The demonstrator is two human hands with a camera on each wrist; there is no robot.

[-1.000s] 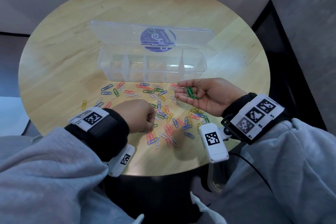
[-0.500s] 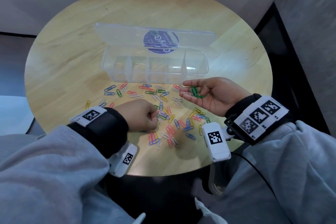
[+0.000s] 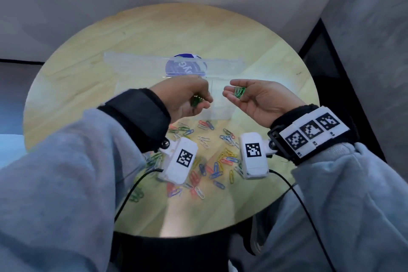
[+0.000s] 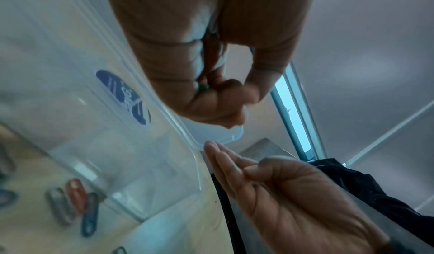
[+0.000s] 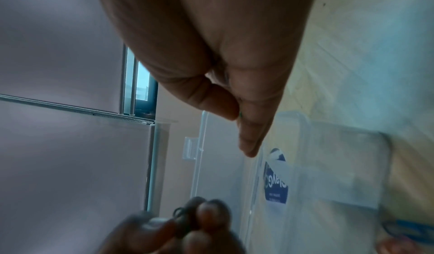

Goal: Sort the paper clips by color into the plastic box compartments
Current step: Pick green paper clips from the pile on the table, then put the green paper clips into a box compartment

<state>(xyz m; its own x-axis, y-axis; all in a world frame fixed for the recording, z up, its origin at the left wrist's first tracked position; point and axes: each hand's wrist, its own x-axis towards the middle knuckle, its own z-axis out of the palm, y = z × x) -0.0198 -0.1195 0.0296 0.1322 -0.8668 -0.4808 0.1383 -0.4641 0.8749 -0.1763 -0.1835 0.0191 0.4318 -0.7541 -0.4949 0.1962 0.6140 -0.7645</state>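
A clear plastic box (image 3: 218, 107) stands on the table with its lid (image 3: 132, 62) lying open behind it; the lid bears a round blue sticker (image 3: 185, 66). Both hands hover over the box, hiding most of its compartments. My left hand (image 3: 198, 99) curls its fingers round a few green paper clips (image 3: 195, 102), which also show green in the fist (image 4: 203, 88). My right hand (image 3: 234, 90) is palm up, its thumb pressing a small bunch of green paper clips (image 3: 240, 91) against the fingers. Several loose paper clips (image 3: 212, 161) of mixed colours lie in front of the box.
The round wooden table (image 3: 88, 86) ends close to my body, its near edge (image 3: 176, 235) between my sleeves. Grey walls stand behind it, and a dark gap (image 3: 326, 68) opens at the right. Cables (image 3: 302, 201) hang from the wrist cameras.
Both hands rose from the clip pile and moved forward over the box. The left hand left the table with green clips in its fist; the right hand kept its green clips.
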